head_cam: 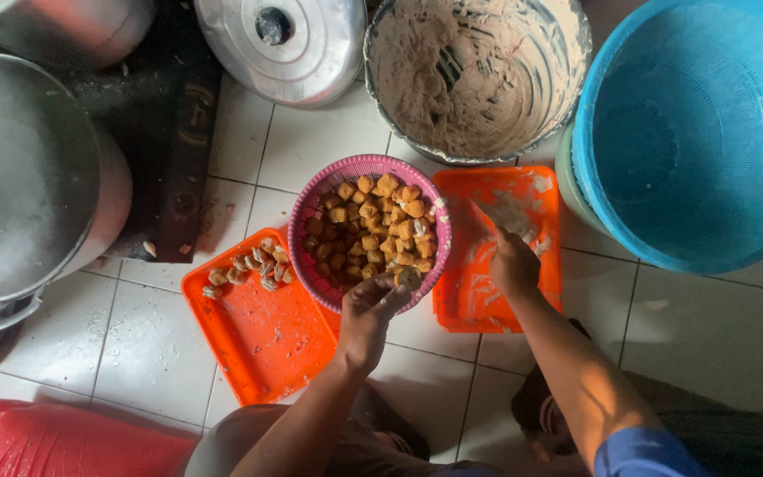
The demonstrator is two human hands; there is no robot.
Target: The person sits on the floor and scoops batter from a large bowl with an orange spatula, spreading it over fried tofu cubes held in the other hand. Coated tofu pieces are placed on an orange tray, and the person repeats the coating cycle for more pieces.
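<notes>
My left hand (369,311) holds a piece of fried tofu (407,277) at the near rim of a pink basket (315,205) full of fried tofu pieces. My right hand (513,262) grips a flat knife (507,216) smeared with pale paste, over an orange tray (479,300) to the right of the basket. Another orange tray (262,340) lies at the left, with several filled tofu pieces (253,268) lined up in its far corner.
A large metal bowl (479,75) smeared with pale paste stands at the back. A blue plastic tub (691,124) is at the right. Metal pots and lids (28,168) fill the left and back. A red bag (64,442) lies at the near left on the white tiled floor.
</notes>
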